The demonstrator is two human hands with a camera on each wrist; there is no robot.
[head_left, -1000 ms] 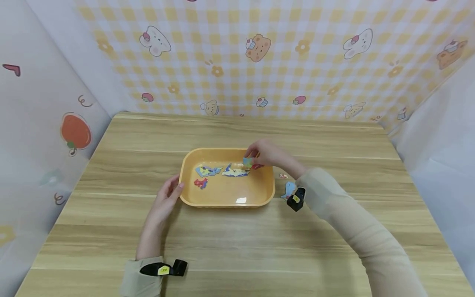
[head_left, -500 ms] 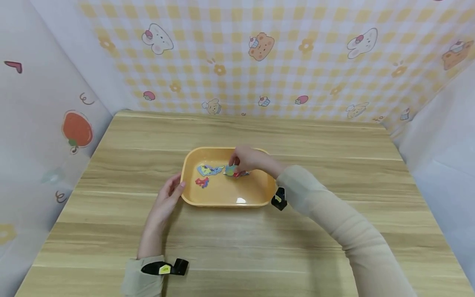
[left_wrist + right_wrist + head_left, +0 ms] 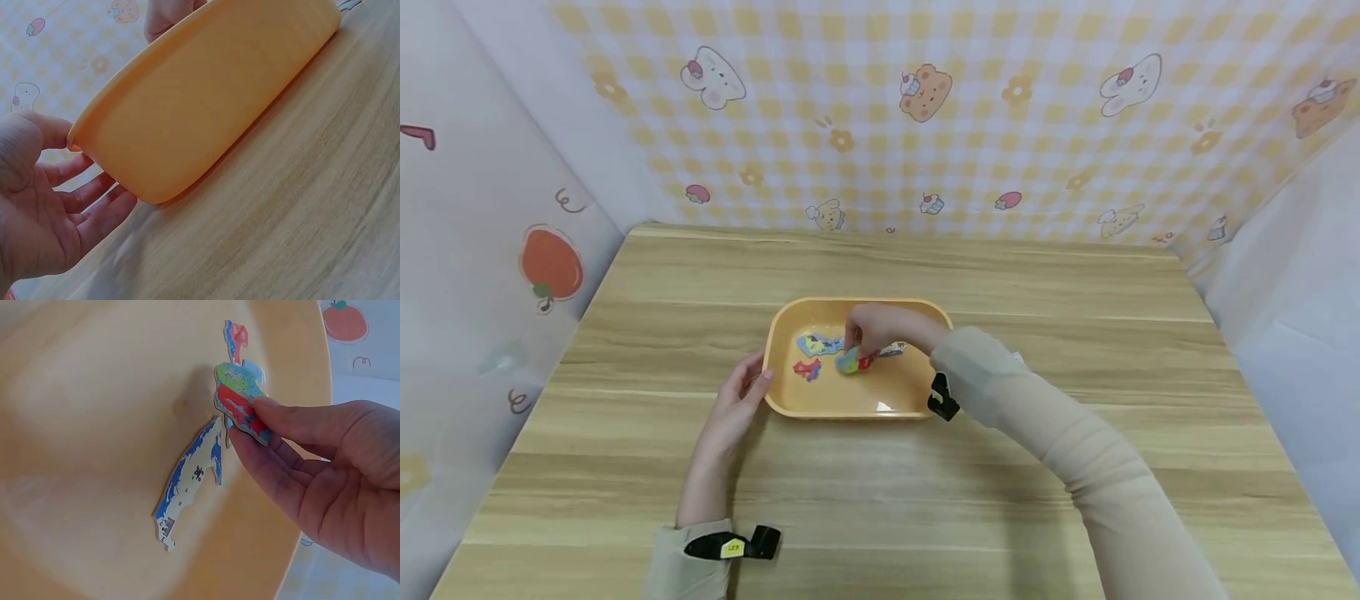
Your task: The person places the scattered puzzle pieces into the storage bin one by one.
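Observation:
A yellow-orange tray (image 3: 880, 405) stands on the wooden table. My left hand (image 3: 741, 403) grips its left rim, with the thumb on the rim and the fingers against the outer wall in the left wrist view (image 3: 56, 194). Over the inside of the tray, my right hand (image 3: 874, 327) pinches a green, blue and red puzzle piece (image 3: 236, 394) between thumb and fingers. A cream and blue piece (image 3: 187, 481) lies on the tray floor below it. Left of that hand lie a blue and yellow piece (image 3: 817, 343) and a red and blue piece (image 3: 807, 369).
Right of the tray, a small bit of a piece (image 3: 1018, 357) shows beside the right sleeve, mostly hidden by it. Behind the wooden table (image 3: 880, 500) hangs a yellow checked cloth (image 3: 880, 108) with cartoon prints.
My right hand has moved left and slightly toward the tray's front with the pinched piece, from above the tray's right part to near its middle. My left hand has stayed at the rim.

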